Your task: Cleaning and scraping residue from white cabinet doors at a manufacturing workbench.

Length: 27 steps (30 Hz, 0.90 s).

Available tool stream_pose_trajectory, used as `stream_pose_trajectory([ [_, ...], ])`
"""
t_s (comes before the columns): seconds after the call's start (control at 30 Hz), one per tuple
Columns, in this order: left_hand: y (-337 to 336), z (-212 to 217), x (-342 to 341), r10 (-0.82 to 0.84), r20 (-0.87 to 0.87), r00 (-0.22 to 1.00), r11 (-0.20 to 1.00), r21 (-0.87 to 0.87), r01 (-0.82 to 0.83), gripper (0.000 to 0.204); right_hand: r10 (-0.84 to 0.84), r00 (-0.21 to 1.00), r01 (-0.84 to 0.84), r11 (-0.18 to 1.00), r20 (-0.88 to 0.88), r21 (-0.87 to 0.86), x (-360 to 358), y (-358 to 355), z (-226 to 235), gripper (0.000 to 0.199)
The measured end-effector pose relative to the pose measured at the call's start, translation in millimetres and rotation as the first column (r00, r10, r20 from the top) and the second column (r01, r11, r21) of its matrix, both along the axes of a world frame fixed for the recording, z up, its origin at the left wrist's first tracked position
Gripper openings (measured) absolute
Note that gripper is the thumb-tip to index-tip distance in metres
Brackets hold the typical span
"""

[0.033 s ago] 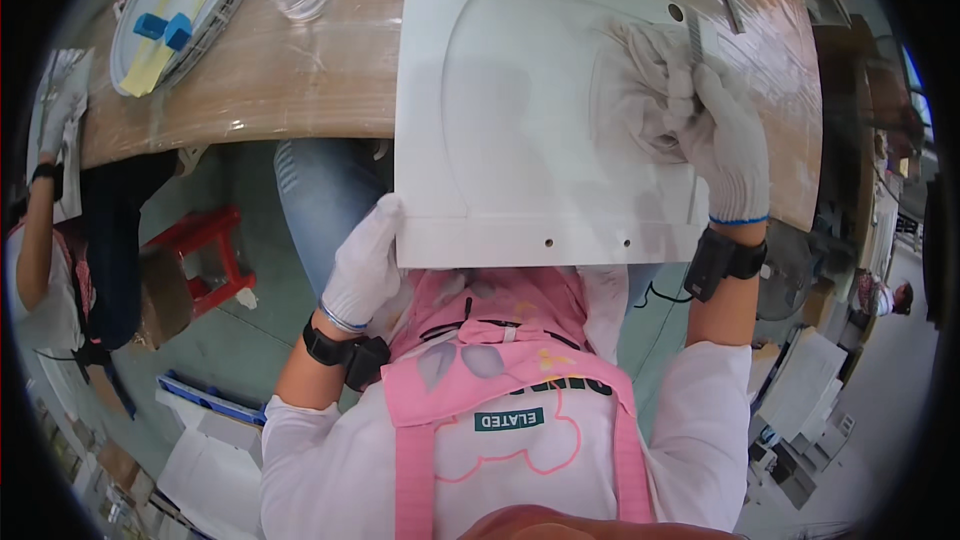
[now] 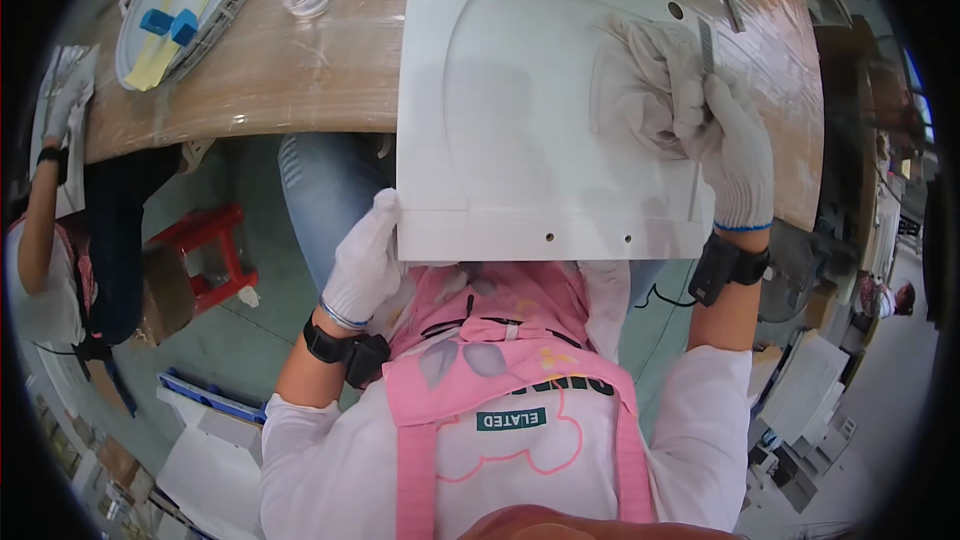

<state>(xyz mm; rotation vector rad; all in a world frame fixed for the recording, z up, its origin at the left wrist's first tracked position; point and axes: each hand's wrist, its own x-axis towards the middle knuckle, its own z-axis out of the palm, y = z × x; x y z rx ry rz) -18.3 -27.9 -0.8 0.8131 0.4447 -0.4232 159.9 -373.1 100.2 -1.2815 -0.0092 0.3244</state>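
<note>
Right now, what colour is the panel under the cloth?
White panel, clearest in the head view.

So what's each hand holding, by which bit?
Left hand: the white panel, by its near left corner. Right hand: a grey strip, seemingly by its near end; the cloth, I can't tell.

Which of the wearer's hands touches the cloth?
The right hand, on the cloth toward the panel's right side; the left hand is at the panel's near left corner, off the cloth.
</note>
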Motion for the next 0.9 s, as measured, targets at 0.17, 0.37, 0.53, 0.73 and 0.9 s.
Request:
stream_pose_trajectory([
  [0.17,-8,16,-16,-0.020,0.118,0.993,1.000,-0.009,0.021,0.048,-0.211,0.976,0.213,0.977,-0.060,0.026,-45,-81,-15,0.024],
  [0.37,-14,14,-23,0.043,0.006,0.999,0.999,-0.014,-0.043,0.045,-0.306,0.946,0.309,0.951,-0.107,0.018,-86,-88,-29,0.017],
  [0.53,-24,27,-15,0.047,0.020,0.999,0.994,0.097,-0.049,0.038,-0.277,0.955,0.274,0.961,-0.108,-0.041,-106,-87,-29,0.016],
  [0.73,-11,-14,-21,-0.068,0.255,0.964,0.854,0.515,-0.076,0.039,-0.378,0.923,0.377,0.926,-0.069,-0.027,-105,-109,-41,0.016],
  [0.9,1,10,-4,0.163,0.092,0.982,0.942,0.280,-0.183,0.045,-0.458,0.889,0.455,0.887,0.015,0.079,-79,-152,-34,0.018],
])
